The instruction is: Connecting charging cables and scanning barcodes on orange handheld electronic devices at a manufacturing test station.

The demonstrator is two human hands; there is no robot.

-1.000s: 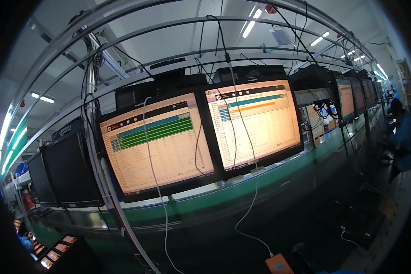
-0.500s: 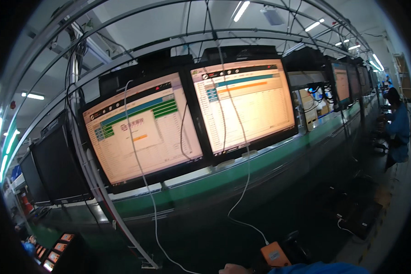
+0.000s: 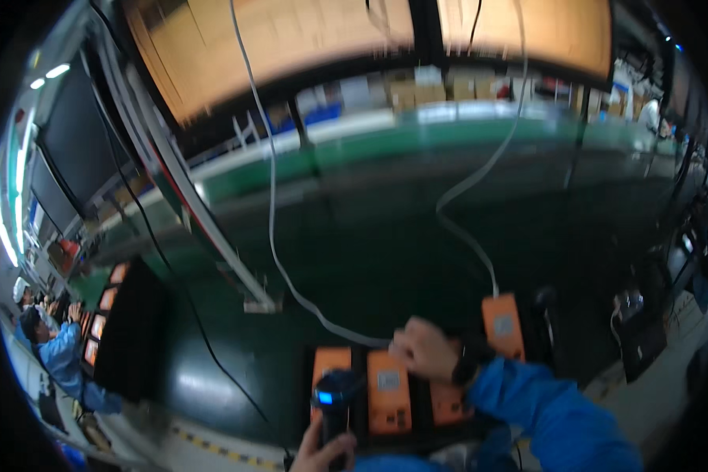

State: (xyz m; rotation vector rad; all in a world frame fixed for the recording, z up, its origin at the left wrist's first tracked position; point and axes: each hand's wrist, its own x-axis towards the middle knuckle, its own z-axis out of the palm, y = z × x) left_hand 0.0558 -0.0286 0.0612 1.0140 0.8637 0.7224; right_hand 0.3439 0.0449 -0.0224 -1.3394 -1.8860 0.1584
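Bench: dark green, stretching ahead of both hands.
Right hand: sleeve from lower right, fingers curled closed on the white cable end, above the orange devices.
Left hand: at lower edge, gripping a black handheld scanner upright, just left of the devices.

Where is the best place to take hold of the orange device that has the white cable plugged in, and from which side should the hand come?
Grip the orange device by its two long side edges, coming from above. It lies flat, and its far end holds the white cable, so I would avoid that end. The right hand is already close on its left side.
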